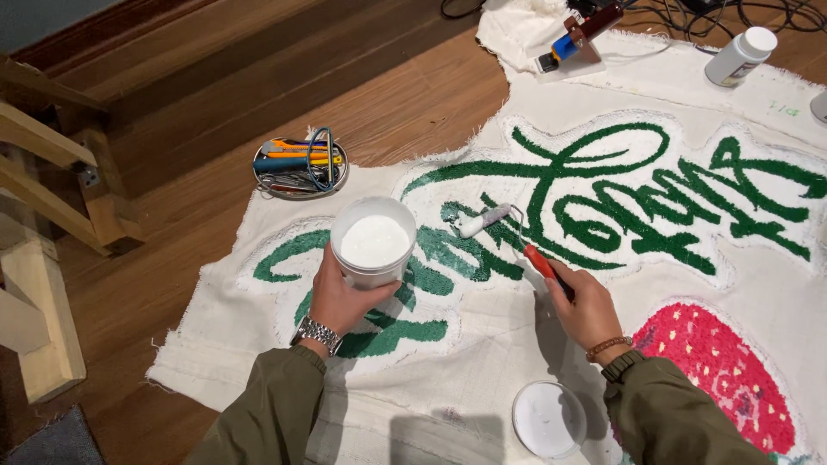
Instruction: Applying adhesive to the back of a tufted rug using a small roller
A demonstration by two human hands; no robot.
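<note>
Left hand (pixel 340 297) grips the white tub (pixel 373 241), right hand (pixel 586 310) clasps the small roller (pixel 504 228) on the rug (pixel 603 207), spreading paste; reloading looks next.

Both hands (pixel 345 297) (pixel 587 308) forward, fingers curled.

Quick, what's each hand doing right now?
Left hand: closed around the white tub of white paste.
Right hand: closed on the red handle of a small roller, on the green tufting.

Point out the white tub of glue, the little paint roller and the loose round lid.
White plastic tub of white glue (pixel 373 242), head view, on the liquid surface.
Small red-handled paint roller (pixel 482 221), head view, on the roller sleeve.
Loose round white lid (pixel 549 419), head view, at its centre.
</note>
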